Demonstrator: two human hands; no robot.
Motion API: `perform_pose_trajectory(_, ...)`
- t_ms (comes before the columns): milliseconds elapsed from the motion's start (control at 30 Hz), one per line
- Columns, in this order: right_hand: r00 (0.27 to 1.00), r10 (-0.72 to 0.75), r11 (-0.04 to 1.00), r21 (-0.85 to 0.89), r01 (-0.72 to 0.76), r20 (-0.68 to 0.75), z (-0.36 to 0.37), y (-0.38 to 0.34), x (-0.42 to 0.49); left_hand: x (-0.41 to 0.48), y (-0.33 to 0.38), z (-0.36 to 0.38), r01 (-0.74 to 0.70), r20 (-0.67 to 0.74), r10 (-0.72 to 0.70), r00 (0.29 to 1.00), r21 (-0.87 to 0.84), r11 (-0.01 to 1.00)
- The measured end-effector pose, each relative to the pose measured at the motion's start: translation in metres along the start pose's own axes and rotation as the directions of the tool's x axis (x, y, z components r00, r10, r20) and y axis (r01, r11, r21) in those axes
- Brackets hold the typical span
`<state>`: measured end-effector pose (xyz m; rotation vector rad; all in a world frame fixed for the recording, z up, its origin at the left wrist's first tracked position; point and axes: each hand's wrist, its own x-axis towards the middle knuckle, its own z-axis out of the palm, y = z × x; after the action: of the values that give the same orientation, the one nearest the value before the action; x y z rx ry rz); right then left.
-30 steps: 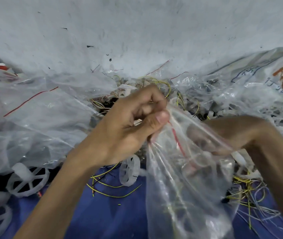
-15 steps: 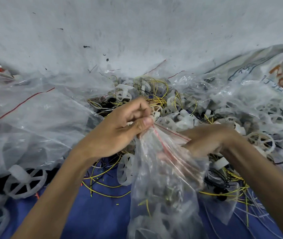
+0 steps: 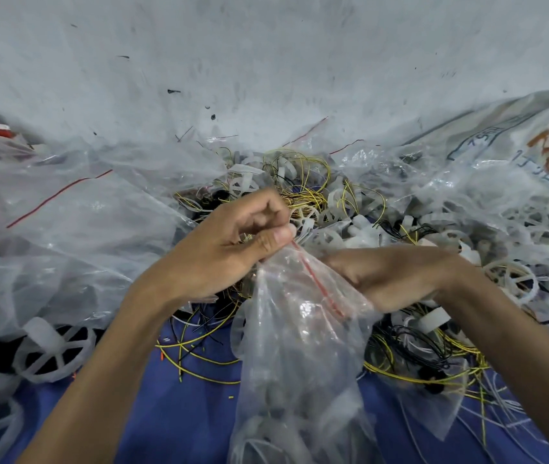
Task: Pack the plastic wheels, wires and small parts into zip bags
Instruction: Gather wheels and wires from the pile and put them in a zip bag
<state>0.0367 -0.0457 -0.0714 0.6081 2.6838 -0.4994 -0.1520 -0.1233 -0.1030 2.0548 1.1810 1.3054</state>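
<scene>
Head view: the left hand has its fingers curled tight, and the thumb presses against the index finger, pinching the upper end of the red zip strip on a clear plastic zip bag. The right hand grips the bag's mouth at the strip's lower end. Its fingertips are tucked behind the plastic, so how far they curl cannot be told.

The bag hangs between the two hands over a blue surface, with the strip stretched slanting from hand to hand. Pale wheel shapes show blurred through its crumpled lower half.

Beyond the hands lies a heap of white spoked plastic wheels tangled with thin yellow wires. Another white wheel lies at the left, under loose clear plastic sheeting.
</scene>
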Motion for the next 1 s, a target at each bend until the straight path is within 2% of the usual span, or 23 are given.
perform_pose_trajectory(133, 0.992, -0.021, 0.996, 0.085, 0.032, -0.128, 0.001, 0.000, -0.006, -0.002, 0.002, -0.003, -0.012, -0.018, 0.011, 1.000, -0.038, 0.999)
perform_pose_trajectory(267, 0.990, 0.052, 0.996, 0.076, -0.042, -0.133, -0.001, -0.002, -0.007, -0.002, 0.002, -0.001, -0.020, 0.000, 0.020, 1.000, 0.039, 0.999)
perform_pose_trajectory(333, 0.971, 0.034, 0.999, 0.029, -0.028, -0.238, 0.001, -0.002, -0.014, -0.002, 0.001, -0.004, 0.004, -0.007, -0.003, 1.000, 0.076, 0.997)
perform_pose_trajectory(433, 0.887, -0.044, 0.996, 0.045, 0.073, -0.459, 0.007, 0.005, -0.026, -0.005, -0.002, -0.011, 0.072, -0.042, -0.065, 0.997, 0.200, 0.977)
perform_pose_trajectory(500, 0.810, -0.171, 0.981, -0.023, 0.191, -0.561, 0.010, 0.013, -0.029, -0.005, -0.005, -0.013, 0.088, -0.054, -0.076, 0.996, 0.275, 0.957)
perform_pose_trajectory(567, 0.734, -0.219, 0.972, -0.075, 0.224, -0.643, 0.014, 0.023, -0.028, -0.004, -0.008, -0.013, 0.084, -0.063, -0.067, 0.996, 0.332, 0.939)
perform_pose_trajectory(600, 0.694, -0.201, 0.968, -0.031, 0.249, -0.692, 0.016, 0.026, -0.026, -0.004, -0.010, -0.013, 0.079, -0.071, -0.057, 0.996, 0.360, 0.930)
perform_pose_trajectory(633, 0.660, -0.152, 0.945, 0.086, 0.314, -0.736, 0.019, 0.028, -0.025, -0.003, -0.013, -0.014, 0.074, -0.080, -0.046, 0.996, 0.386, 0.920)
perform_pose_trajectory(700, 0.632, -0.037, 0.818, 0.340, 0.464, -0.774, 0.024, 0.031, -0.021, -0.003, -0.018, -0.017, 0.090, -0.096, -0.056, 0.994, 0.398, 0.913)
perform_pose_trajectory(733, 0.619, 0.012, 0.765, 0.406, 0.500, -0.785, 0.026, 0.033, -0.019, -0.003, -0.021, -0.017, 0.118, -0.108, -0.082, 0.991, 0.386, 0.915)
perform_pose_trajectory(800, 0.583, 0.073, 0.709, 0.453, 0.540, -0.809, 0.030, 0.037, -0.015, -0.004, -0.025, -0.019, 0.217, -0.104, -0.192, 0.976, 0.364, 0.906)
perform_pose_trajectory(867, 0.537, 0.111, 0.678, 0.459, 0.574, -0.836, 0.032, 0.039, -0.013, -0.006, -0.026, -0.021, 0.326, -0.011, -0.338, 0.941, 0.304, 0.895)
perform_pose_trajectory(933, 0.536, 0.131, 0.717, 0.453, 0.530, -0.834, 0.033, 0.040, -0.013, -0.008, -0.026, -0.021, 0.390, 0.071, -0.405, 0.911, 0.163, 0.906)
perform_pose_trajectory(1000, 0.628, 0.151, 0.865, 0.410, 0.289, -0.763, 0.033, 0.040, -0.009, -0.008, -0.022, -0.021, 0.378, 0.000, -0.379, 0.925, 0.061, 0.924)
